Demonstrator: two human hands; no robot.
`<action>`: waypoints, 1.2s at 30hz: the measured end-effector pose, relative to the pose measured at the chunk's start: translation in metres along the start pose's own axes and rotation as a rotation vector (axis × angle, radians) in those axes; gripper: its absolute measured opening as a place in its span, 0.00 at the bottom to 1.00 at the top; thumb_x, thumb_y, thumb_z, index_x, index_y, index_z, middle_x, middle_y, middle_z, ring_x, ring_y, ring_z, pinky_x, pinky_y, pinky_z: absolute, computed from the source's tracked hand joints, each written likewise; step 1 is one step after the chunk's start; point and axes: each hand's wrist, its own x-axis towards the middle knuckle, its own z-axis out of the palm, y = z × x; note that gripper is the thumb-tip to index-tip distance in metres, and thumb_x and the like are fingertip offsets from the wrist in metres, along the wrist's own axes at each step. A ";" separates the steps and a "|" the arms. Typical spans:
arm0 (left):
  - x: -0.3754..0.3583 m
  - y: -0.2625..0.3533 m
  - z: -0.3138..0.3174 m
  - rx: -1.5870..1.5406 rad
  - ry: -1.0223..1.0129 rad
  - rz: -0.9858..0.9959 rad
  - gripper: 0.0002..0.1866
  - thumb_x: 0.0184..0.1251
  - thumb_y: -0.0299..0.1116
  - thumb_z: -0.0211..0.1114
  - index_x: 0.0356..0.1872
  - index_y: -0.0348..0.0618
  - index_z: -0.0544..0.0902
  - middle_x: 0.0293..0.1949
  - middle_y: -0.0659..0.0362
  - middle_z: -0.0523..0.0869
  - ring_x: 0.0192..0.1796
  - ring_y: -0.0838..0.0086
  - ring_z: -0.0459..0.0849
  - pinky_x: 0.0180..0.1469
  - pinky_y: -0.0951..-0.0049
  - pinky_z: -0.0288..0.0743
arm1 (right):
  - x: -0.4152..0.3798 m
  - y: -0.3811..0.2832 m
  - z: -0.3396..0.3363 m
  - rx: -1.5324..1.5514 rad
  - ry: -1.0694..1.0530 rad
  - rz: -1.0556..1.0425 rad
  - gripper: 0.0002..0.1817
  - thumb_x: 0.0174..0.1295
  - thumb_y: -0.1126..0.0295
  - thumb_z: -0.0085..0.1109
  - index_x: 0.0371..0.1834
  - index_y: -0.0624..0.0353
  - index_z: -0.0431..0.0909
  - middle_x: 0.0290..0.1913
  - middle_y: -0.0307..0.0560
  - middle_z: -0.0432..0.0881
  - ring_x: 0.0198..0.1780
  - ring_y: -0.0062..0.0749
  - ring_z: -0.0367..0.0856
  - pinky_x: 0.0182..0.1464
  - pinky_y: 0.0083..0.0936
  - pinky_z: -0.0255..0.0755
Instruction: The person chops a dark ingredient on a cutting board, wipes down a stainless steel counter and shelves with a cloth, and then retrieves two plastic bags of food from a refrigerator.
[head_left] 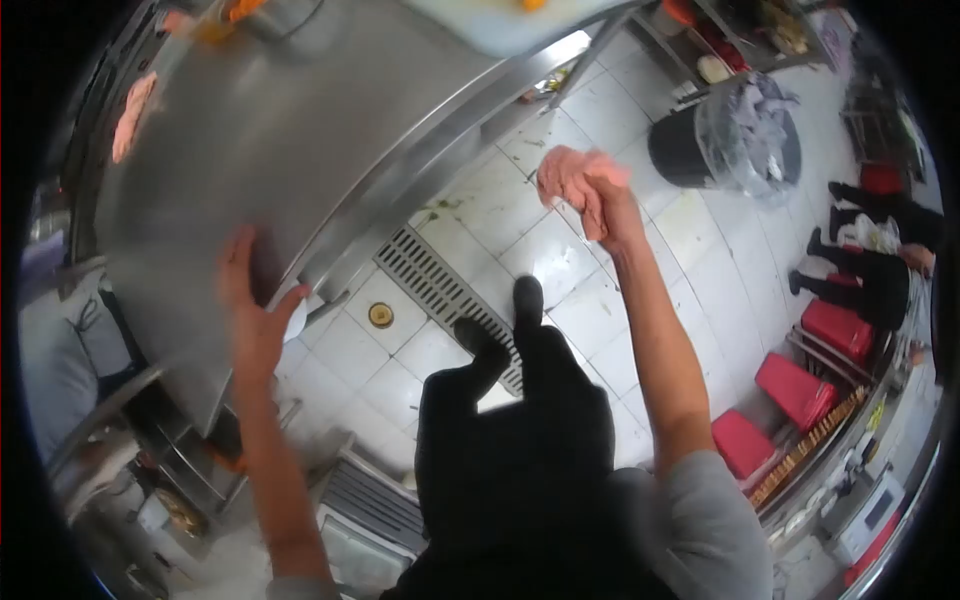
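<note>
My right hand (618, 212) is closed around a crumpled pink cloth (572, 178), held out over the tiled floor. The cloth bunches up above the fist, and one end hangs below it. My left hand (252, 315) is open at the near end of the steel table (270, 130), thumb spread from the fingers and slightly smeared by motion. Beside its thumb, part of a white rounded thing (296, 318) shows at the table's edge. A second pink cloth (132, 115) lies along the table's far left side.
A white cutting board (500, 22) sits on the table's upper edge. A lined black bin (690, 148) stands on the floor to the right. Below me runs a floor drain grate (440, 290). Red chairs (797, 388) line the right, with people's legs (850, 290) behind.
</note>
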 end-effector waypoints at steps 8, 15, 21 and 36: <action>-0.012 -0.007 0.023 0.546 0.199 0.057 0.51 0.40 0.12 0.60 0.76 0.51 0.65 0.75 0.53 0.66 0.75 0.53 0.65 0.76 0.59 0.61 | 0.200 -0.019 0.033 -0.828 0.006 -0.633 0.14 0.65 0.66 0.57 0.42 0.68 0.82 0.36 0.50 0.85 0.40 0.42 0.84 0.44 0.32 0.77; -0.017 -0.035 0.030 0.457 0.315 0.251 0.44 0.43 0.15 0.47 0.73 0.37 0.68 0.73 0.47 0.70 0.75 0.55 0.68 0.76 0.53 0.59 | 0.331 0.051 0.009 -1.937 -0.007 -1.194 0.39 0.65 0.39 0.51 0.72 0.53 0.66 0.69 0.68 0.67 0.71 0.67 0.63 0.70 0.55 0.59; -0.086 -0.182 -0.006 0.405 0.599 -0.017 0.33 0.56 0.18 0.54 0.68 0.37 0.73 0.65 0.46 0.79 0.66 0.65 0.77 0.70 0.62 0.70 | 0.443 0.039 0.013 -1.739 0.354 -1.441 0.29 0.68 0.49 0.51 0.65 0.56 0.74 0.65 0.64 0.75 0.66 0.64 0.70 0.69 0.53 0.59; -0.019 -0.043 0.041 0.795 0.623 0.424 0.41 0.41 0.17 0.59 0.66 0.52 0.78 0.56 0.49 0.85 0.52 0.54 0.87 0.55 0.62 0.79 | 0.152 0.253 0.168 -1.517 -0.226 -1.425 0.27 0.64 0.68 0.53 0.65 0.73 0.70 0.67 0.69 0.71 0.71 0.60 0.66 0.76 0.54 0.50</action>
